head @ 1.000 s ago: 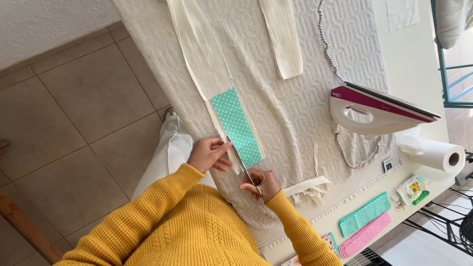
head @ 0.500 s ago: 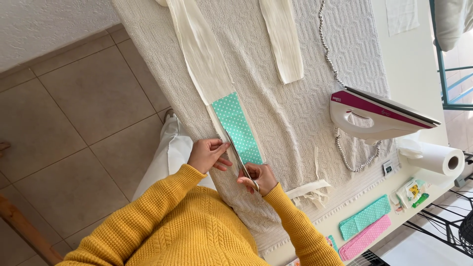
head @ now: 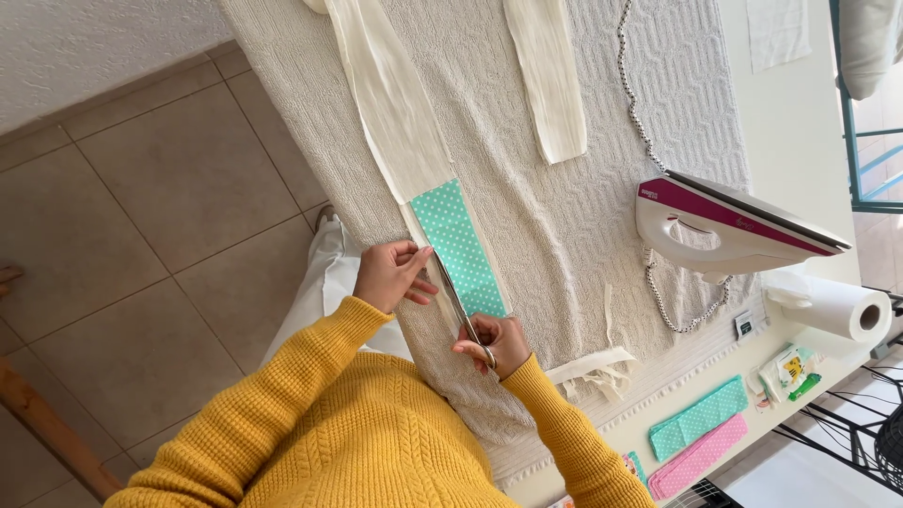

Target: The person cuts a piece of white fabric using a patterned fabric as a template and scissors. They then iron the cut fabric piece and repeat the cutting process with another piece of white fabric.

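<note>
Mustard-yellow knit sweater, lower centre of frame: cable pattern on body, ribbed cuffs, long sleeves to wrists. White trousers visible mid-left above the sweater. Left hand (head: 390, 276) & right hand (head: 497, 343) bare, no gloves/rings seen.
</note>
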